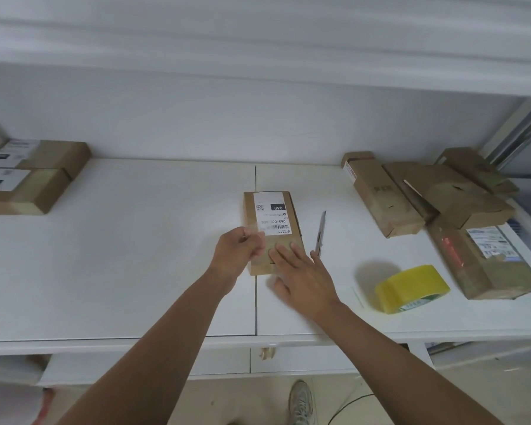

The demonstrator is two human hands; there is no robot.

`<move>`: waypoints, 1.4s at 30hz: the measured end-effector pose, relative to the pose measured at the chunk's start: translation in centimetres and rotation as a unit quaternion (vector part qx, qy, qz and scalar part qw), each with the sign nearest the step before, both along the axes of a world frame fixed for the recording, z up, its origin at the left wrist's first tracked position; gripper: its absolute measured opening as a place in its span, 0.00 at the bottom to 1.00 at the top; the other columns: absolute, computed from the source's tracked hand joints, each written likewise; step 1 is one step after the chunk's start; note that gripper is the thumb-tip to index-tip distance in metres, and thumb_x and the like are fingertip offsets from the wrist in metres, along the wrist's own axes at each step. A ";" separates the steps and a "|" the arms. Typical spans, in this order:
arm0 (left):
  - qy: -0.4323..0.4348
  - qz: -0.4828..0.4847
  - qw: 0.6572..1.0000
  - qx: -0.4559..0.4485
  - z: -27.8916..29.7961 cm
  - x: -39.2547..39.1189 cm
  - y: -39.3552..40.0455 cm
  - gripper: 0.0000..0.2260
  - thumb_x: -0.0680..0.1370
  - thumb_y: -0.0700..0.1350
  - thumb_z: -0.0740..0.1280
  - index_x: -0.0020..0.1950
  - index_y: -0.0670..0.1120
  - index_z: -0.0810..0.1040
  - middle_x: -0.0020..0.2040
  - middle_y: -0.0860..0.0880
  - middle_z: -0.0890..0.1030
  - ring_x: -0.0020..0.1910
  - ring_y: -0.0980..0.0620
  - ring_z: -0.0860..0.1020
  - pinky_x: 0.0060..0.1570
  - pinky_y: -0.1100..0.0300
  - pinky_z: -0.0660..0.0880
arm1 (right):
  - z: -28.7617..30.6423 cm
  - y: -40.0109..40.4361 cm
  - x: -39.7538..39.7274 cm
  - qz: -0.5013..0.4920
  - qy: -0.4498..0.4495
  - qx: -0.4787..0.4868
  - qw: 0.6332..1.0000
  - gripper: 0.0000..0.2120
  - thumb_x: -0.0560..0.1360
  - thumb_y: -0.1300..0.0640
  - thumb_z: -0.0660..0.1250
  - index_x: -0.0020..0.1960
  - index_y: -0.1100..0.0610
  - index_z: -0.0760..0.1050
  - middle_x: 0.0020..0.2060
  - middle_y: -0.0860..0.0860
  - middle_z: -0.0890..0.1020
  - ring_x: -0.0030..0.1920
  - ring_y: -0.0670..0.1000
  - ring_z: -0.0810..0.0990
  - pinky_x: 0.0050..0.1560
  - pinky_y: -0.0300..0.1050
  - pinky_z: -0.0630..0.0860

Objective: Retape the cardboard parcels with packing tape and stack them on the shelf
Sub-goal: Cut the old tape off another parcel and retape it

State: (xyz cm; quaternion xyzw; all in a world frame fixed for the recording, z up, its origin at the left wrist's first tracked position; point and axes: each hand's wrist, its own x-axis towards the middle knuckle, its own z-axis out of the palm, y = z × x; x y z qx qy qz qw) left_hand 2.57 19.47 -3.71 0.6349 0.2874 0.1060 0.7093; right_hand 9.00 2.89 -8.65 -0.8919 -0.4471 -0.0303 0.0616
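A small cardboard parcel [272, 222] with a white shipping label lies at the middle of the white shelf board [129, 256]. My left hand [238, 251] pinches a strip of clear tape over the parcel's near left part. My right hand [301, 276] lies flat with straight fingers pressing on the parcel's near end. A yellow roll of packing tape [411, 288] stands to the right of my right hand. A box cutter [321, 233] lies just right of the parcel.
Two taped parcels [34, 176] sit at the far left of the shelf. Several loose cardboard parcels [436, 207] lie heaped at the right. Another shelf board [258, 56] runs overhead. A shoe and a cable show on the floor below.
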 end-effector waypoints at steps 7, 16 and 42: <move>0.002 -0.022 1.000 0.013 -0.2 -0.4 -0.6 0.04 0.77 0.35 0.68 0.43 0.41 0.80 0.37 0.45 0.81 0.36 0.50 0.76 0.44 0.58 0.76 | -0.7 0.0 -0.2 -0.005 -0.015 0.016 1.000 0.28 0.74 0.48 0.54 0.70 0.55 0.73 0.67 0.50 0.78 0.66 0.57 0.77 0.63 0.62 0.74; -0.067 -0.120 0.990 -0.036 0.3 -1.2 -1.0 0.04 0.80 0.37 0.67 0.46 0.43 0.78 0.37 0.49 0.81 0.38 0.52 0.78 0.44 0.61 0.75 | 4.5 0.2 -0.2 -0.170 0.521 0.370 0.750 0.19 0.84 0.49 0.57 0.55 0.59 0.82 0.47 0.51 0.87 0.47 0.47 0.82 0.50 0.43 0.76; 0.101 0.023 0.979 0.174 0.2 0.6 -2.5 0.10 0.77 0.45 0.71 0.57 0.49 0.77 0.38 0.54 0.75 0.37 0.54 0.76 0.34 0.61 0.71 | 3.5 1.3 2.1 -0.203 0.335 0.279 0.877 0.15 0.79 0.62 0.63 0.65 0.55 0.71 0.45 0.47 0.79 0.44 0.49 0.77 0.37 0.30 0.69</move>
